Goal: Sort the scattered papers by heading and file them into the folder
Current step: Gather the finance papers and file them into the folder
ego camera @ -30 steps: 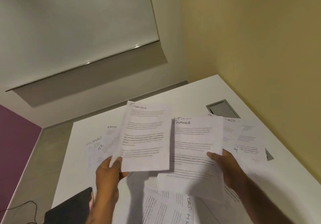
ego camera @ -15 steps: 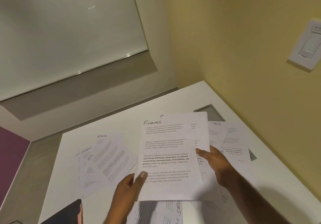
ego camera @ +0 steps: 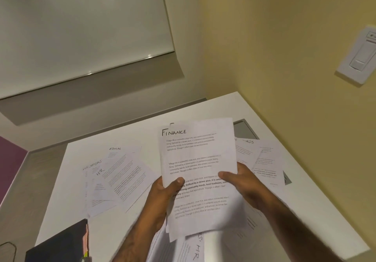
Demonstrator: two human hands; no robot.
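Observation:
A small stack of sheets headed FINANCE [ego camera: 195, 156] is held upright above the white table [ego camera: 85, 233]. My left hand [ego camera: 164, 192] grips its left edge with the thumb on the front. My right hand [ego camera: 242, 182] grips the right edge the same way. Loose sheets headed ADMIN, HR and SPORTS [ego camera: 118, 178] lie fanned on the table to the left. More sheets [ego camera: 264, 160] lie to the right, and another marked HR [ego camera: 193, 249] lies under the stack. A dark folder [ego camera: 59, 245] sits at the near left corner.
A yellow wall [ego camera: 284, 58] with a white switch plate [ego camera: 360, 56] runs along the table's right side. A grey cable hatch [ego camera: 244, 129] is set into the table behind the stack. A roller blind [ego camera: 81, 23] hangs ahead. A dark cable [ego camera: 8, 249] lies on the floor at left.
The two separate FINANCE sheets, one in each hand, have been brought together into one stack that both hands now hold in front of me.

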